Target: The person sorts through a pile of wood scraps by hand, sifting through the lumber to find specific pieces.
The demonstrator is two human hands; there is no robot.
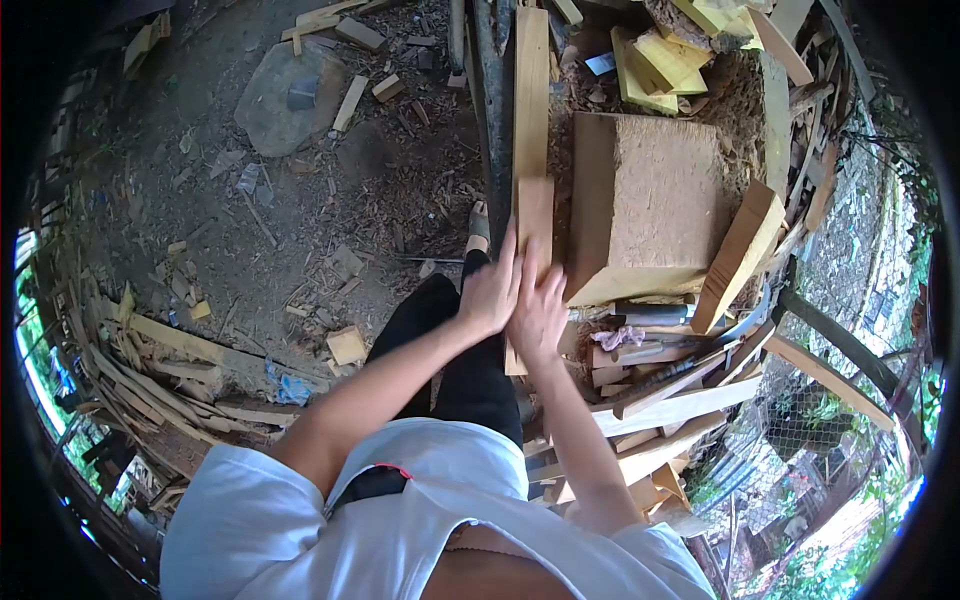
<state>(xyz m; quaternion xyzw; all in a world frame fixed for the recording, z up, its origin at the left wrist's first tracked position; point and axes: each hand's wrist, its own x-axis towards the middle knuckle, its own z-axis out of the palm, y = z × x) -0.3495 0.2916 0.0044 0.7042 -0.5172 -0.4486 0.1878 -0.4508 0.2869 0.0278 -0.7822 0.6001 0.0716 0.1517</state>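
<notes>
A short, smooth wooden board (536,205) lies lengthwise on top of a longer, narrow plank (531,90). The plank runs away from my body, and its near end shows below my hands. Along the short board's left edge, my left hand (490,297) grips it with the fingers pointing forward. My right hand (541,310) presses over the board's near part, fingers bent onto its top. Both hands are side by side and touching. The underside of the board and the thumbs are hidden.
Right of the plank stands a big squared wood block (665,190), with a leaning offcut (740,255) beside it. Tools and a pinkish cloth (618,338) lie nearer me. Wood scraps and a flat round slab (290,98) are on the dirt floor at left.
</notes>
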